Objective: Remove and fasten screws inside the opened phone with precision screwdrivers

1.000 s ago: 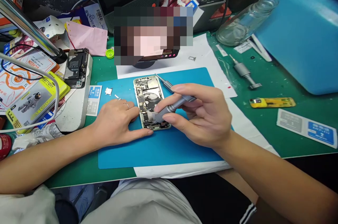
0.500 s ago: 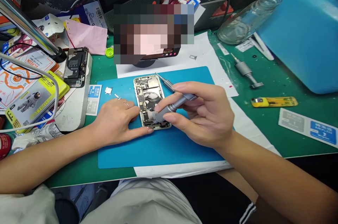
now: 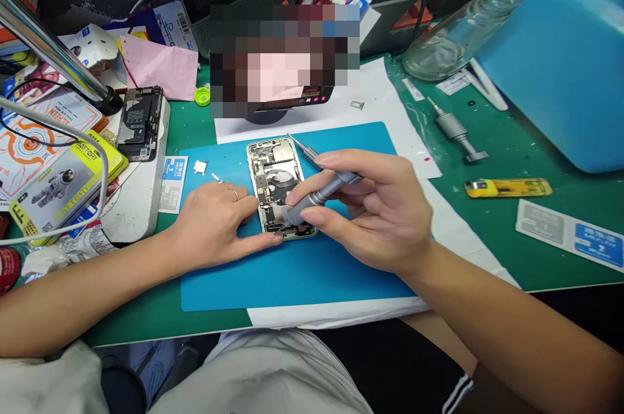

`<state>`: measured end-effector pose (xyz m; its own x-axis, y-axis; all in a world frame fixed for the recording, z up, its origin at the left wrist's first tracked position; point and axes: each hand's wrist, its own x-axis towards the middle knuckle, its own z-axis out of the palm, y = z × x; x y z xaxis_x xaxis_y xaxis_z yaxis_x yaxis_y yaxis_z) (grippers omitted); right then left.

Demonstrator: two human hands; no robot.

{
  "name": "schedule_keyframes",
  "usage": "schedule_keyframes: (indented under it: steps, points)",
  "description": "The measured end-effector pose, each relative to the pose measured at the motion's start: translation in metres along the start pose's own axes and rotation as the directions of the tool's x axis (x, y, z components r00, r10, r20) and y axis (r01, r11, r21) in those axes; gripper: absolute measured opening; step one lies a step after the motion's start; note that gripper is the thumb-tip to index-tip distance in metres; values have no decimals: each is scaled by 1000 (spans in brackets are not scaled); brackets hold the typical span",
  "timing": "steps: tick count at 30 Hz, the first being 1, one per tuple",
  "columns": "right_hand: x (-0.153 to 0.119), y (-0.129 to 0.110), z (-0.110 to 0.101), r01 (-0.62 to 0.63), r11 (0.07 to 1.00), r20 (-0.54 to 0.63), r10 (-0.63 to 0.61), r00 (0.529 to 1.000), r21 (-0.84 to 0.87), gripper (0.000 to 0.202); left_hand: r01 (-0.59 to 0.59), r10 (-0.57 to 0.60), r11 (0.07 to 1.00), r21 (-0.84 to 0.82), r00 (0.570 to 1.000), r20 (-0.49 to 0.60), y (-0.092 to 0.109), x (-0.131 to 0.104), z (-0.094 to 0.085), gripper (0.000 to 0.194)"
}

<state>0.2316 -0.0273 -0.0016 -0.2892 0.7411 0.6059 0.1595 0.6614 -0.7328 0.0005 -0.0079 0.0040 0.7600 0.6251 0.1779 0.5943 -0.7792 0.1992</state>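
An opened smartphone [image 3: 279,173], its circuit boards and inner parts exposed, lies on the blue mat [image 3: 302,277]. My left hand [image 3: 219,222] steadies it, with the curled fingers at its left side and the thumb stretched to its bottom corner. In my right hand [image 3: 375,212] a grey precision screwdriver [image 3: 309,204] is pinched, its tip down at the phone's bottom end near my left thumb. What looks like a second screwdriver [image 3: 305,149] is tucked between the same fingers, pointing up and left. Small metal parts [image 3: 199,168] lie beyond my left hand.
Another opened phone [image 3: 140,125] rests on a white device at left, beside battery boxes [image 3: 68,183]. Behind the mat stands a device with a blurred screen [image 3: 285,69]. At right are another screwdriver [image 3: 455,128], a yellow cutter [image 3: 509,188], a glass jar [image 3: 458,37] and a sticker card [image 3: 568,232].
Almost nothing differs. The view has shifted very slightly; both hands, the screwdriver and the phone keep their places.
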Motion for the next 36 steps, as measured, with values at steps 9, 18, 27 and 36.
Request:
schedule_keyframes:
  steps: [9,18,27,36]
  points:
    - [1,1,2,11,999,-6,-10,1000,51,55,-3,3,1000,-2,1000,-9,0,0,1,54]
    - [0,2,2,12,999,-12,-11,1000,47,57,-1,1,1000,-5,1000,-9,0,0,0,54]
    - [1,2,2,30,999,-2,-30,1000,42,56,-5,4,1000,-16,1000,-23,0,0,1,55]
    - [1,2,2,31,999,4,-31,1000,45,58,-3,3,1000,-28,1000,-20,1,0,1,54]
